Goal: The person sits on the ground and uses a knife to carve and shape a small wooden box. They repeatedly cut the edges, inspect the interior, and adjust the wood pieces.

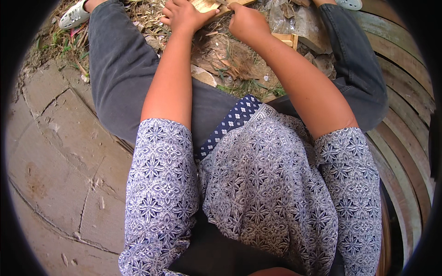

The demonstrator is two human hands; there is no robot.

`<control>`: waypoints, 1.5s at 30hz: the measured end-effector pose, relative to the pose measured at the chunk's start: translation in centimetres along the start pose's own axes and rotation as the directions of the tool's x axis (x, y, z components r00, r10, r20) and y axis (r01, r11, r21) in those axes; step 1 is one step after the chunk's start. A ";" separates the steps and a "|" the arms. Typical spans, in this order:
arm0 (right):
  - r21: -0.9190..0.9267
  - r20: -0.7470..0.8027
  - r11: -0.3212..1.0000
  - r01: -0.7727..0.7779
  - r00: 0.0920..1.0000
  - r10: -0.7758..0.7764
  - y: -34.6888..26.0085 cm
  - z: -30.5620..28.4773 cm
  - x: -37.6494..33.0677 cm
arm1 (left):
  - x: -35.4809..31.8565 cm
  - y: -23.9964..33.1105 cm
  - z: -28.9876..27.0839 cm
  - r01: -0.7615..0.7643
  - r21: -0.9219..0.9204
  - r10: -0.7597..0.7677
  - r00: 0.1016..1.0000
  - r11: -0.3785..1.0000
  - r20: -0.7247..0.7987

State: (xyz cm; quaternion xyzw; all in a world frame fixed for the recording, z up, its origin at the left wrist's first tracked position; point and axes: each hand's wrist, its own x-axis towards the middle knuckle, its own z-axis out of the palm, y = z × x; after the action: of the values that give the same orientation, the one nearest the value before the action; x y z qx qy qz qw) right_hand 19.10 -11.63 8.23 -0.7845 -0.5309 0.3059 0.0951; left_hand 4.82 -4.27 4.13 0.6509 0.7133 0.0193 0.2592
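Your left hand [184,17] spreads its fingers, thumb against a pale board [202,5] at the far centre. Apart from it, your right hand [248,23] grips a slim tool [223,2] at the board. Nearer lies littered ground [225,60]; paving [55,161] spreads left, wooden slats [398,69] curve right.

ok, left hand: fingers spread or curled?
Spread: on the left hand, the thumb juts right at the pale wood, with gaps between the other fingers.
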 end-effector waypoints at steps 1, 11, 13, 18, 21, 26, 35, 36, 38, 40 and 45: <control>0.029 -0.017 1.000 -0.001 1.000 0.001 0.0 0.6 0.3 | 0.1 -0.1 0.1 0.002 0.005 -0.002 1.000 1.000 -0.006; 0.211 -0.102 0.974 0.079 0.993 -0.059 0.3 1.2 1.4 | 0.1 -0.2 0.7 -0.006 0.056 0.008 0.999 0.998 -0.031; 0.144 -0.011 0.989 0.041 0.999 -0.040 0.2 -0.1 0.4 | 0.1 -0.7 1.5 -0.021 0.065 0.025 0.998 0.998 -0.058; 0.018 0.041 0.995 0.095 0.995 -0.096 4.3 0.4 0.6 | 0.7 -1.2 2.2 0.002 0.117 0.003 0.999 0.993 -0.047; 0.001 -0.123 0.967 0.256 0.959 -0.254 7.1 2.1 1.9 | 0.5 0.2 0.8 -0.014 0.081 0.012 1.000 0.997 0.024; 0.074 -0.030 0.987 0.141 0.990 -0.139 4.9 2.1 1.9 | 1.3 -0.8 2.4 -0.020 0.154 0.029 0.998 0.988 -0.052; 0.252 -0.118 0.928 0.275 0.960 -0.253 6.1 2.6 1.6 | 0.5 -0.2 0.4 -0.002 0.062 0.001 1.000 0.998 0.015; 0.309 -0.131 0.902 0.302 0.953 -0.274 5.9 2.2 1.3 | 0.3 -0.3 0.4 0.007 0.057 -0.008 1.000 0.998 0.019; 0.315 0.042 0.935 0.164 0.982 -0.186 5.9 1.2 0.6 | 0.4 -0.8 0.7 0.010 0.060 -0.010 1.000 0.998 0.009; 0.312 0.108 0.945 0.099 0.984 -0.138 6.0 0.6 0.1 | 0.7 -1.0 1.1 -0.013 0.073 0.014 1.000 0.997 -0.014; 0.332 0.028 0.933 0.137 0.987 -0.155 6.7 1.5 0.0 | 0.7 -0.9 1.1 -0.019 0.068 0.018 1.000 0.998 0.004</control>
State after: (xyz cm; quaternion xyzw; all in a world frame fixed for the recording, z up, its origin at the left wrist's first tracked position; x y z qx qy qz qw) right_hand 23.36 -14.67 3.84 -0.7074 -0.5318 0.4032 0.2327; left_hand 4.41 -4.09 2.66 0.6659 0.7071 -0.0035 0.2378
